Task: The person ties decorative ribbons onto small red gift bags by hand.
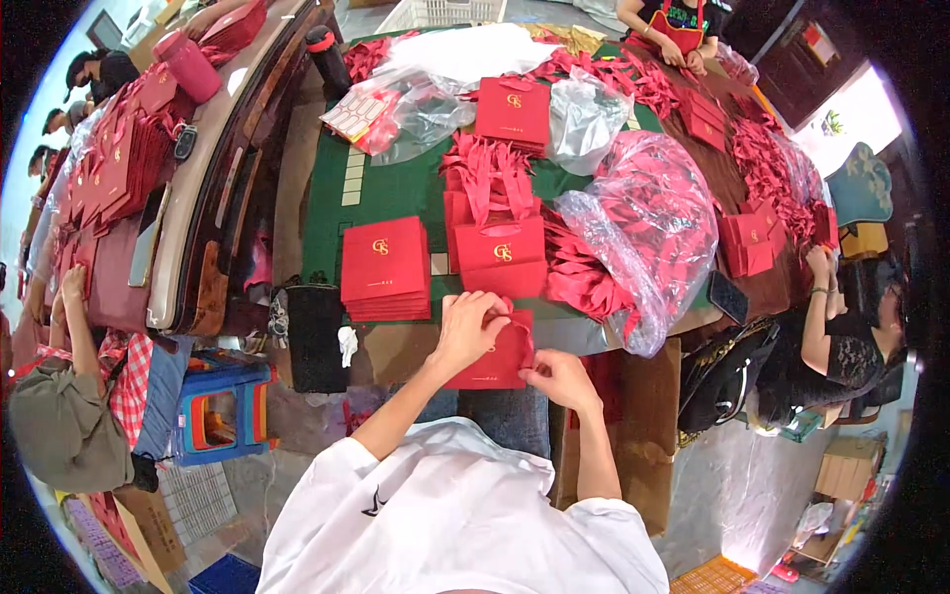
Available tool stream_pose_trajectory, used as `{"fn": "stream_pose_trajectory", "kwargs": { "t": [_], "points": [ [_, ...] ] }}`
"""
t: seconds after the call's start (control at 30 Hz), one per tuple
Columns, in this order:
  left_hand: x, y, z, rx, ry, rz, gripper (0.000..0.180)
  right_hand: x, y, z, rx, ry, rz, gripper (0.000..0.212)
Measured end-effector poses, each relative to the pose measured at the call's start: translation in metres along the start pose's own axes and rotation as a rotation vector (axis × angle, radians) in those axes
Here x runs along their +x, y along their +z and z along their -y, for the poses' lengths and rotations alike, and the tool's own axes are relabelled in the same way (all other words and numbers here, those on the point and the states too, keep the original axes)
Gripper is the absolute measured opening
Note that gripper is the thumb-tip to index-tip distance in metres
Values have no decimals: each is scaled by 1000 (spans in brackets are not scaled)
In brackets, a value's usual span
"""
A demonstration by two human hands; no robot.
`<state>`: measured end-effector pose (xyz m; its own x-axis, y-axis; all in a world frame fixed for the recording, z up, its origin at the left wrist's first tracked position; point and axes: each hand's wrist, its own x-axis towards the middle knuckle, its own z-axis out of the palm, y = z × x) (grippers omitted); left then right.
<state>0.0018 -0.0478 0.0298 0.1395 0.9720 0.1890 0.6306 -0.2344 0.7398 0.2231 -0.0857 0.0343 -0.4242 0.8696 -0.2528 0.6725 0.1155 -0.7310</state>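
A small red paper gift bag point(485, 374) lies flat at the table's near edge, just above my lap. My left hand point(469, 329) bends over its upper left part, fingers curled at the top edge. At the bag's right side, my right hand point(560, 378) pinches a red ribbon point(524, 342); the exact grip of the fingertips is partly hidden. Beyond the bag stands a pile of red bags point(502, 259) with a bundle of red ribbon handles point(489, 173) behind it. To the left is a neat stack of flat red bags point(385, 267).
A clear plastic sack of red ribbons point(658, 223) bulges at the right, near a dark phone point(727, 298). Farther back lie another bag stack point(513, 111) and plastic wrap point(590, 119). A black bottle point(328, 61) stands back left. Co-workers sit at both sides, near blue stools point(224, 411).
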Motion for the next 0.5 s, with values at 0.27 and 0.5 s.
{"fn": "stream_pose_trajectory", "kwargs": {
  "t": [0.27,0.5],
  "points": [
    [-19,10,-11,-46,41,-59,20,23,4,4,963,219,-58,16],
    [-62,33,-13,-613,-205,292,21,30,4,20,1086,236,-171,17]
  ]
}}
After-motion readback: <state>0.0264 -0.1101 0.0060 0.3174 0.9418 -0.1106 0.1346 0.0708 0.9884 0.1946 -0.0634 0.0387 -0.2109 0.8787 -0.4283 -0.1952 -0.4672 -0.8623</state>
